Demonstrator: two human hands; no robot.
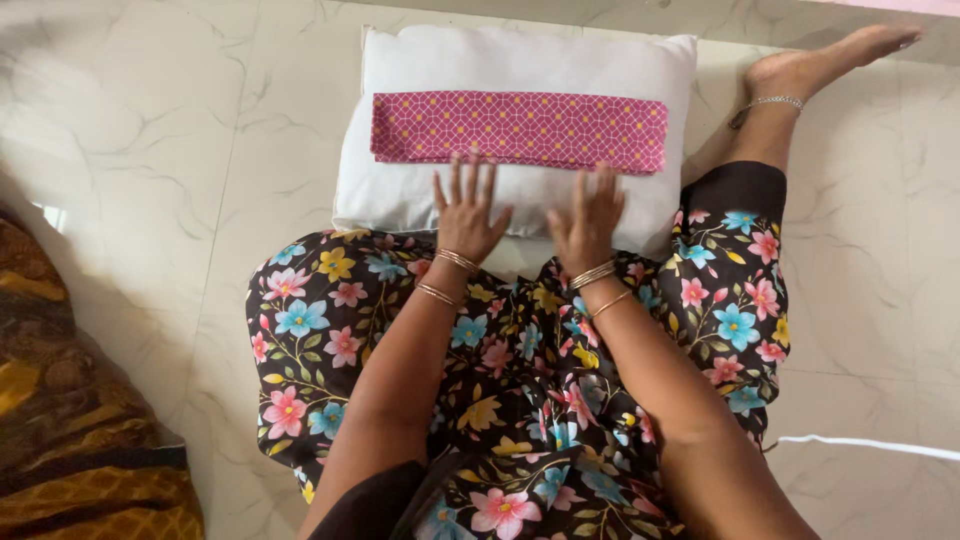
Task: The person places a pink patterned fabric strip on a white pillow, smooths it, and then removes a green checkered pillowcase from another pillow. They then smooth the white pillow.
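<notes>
Hands: left (468, 212), right (587, 215) flat | pillow (400, 180): one | folded pink cloth (519, 130): one

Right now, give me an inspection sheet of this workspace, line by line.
Surface: pale marble-patterned floor; the person sits on it.
Job's things: white pillow on the floor before the knees; folded pink patterned cloth lies flat across it.
Clutter: brown and gold fabric heaped at the left edge.
Grippers: left hand and right hand rest flat, fingers spread, on the pillow just below the cloth; neither grips anything.
Cables: thin white cord on the floor at lower right.
Surroundings: bare foot with anklet beside the pillow; floral garment over the lap.
</notes>
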